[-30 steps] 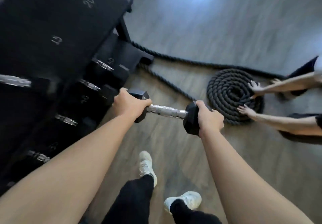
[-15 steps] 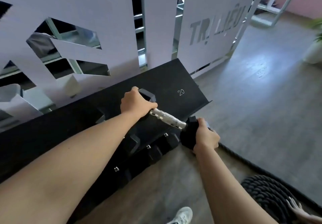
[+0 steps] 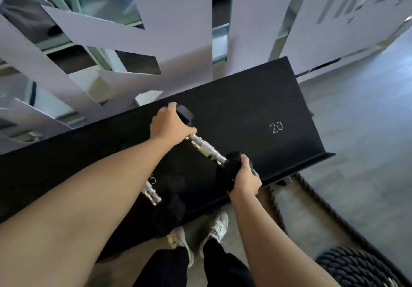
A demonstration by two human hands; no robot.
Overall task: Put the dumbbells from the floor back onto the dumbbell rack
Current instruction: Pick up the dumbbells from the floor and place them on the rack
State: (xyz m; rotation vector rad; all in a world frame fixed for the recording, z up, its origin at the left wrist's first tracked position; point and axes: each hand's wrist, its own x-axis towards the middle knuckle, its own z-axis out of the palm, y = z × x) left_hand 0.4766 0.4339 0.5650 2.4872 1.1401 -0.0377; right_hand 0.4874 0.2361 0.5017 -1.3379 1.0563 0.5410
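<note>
We clamped our left hand (image 3: 169,126) and right hand (image 3: 245,180) on the heads of a black hexagonal dumbbell with a knurled chrome handle (image 3: 206,149), mid-frame over the black sloped metal rack shelf (image 3: 256,99). Bare shelf lay rightward, chalked "20" (image 3: 276,127); another dumbbell (image 3: 165,208) sat lower left.

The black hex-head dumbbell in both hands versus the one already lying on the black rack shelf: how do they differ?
The held black hex-head dumbbell is gripped at each head, left hand on the far one, right hand on the near; the shelved dumbbell is untouched. The held one shows its whole chrome handle; the shelved one is half hidden by the left forearm. Both share black heads, chrome handles and a similar diagonal lie across the black rack shelf.
</note>
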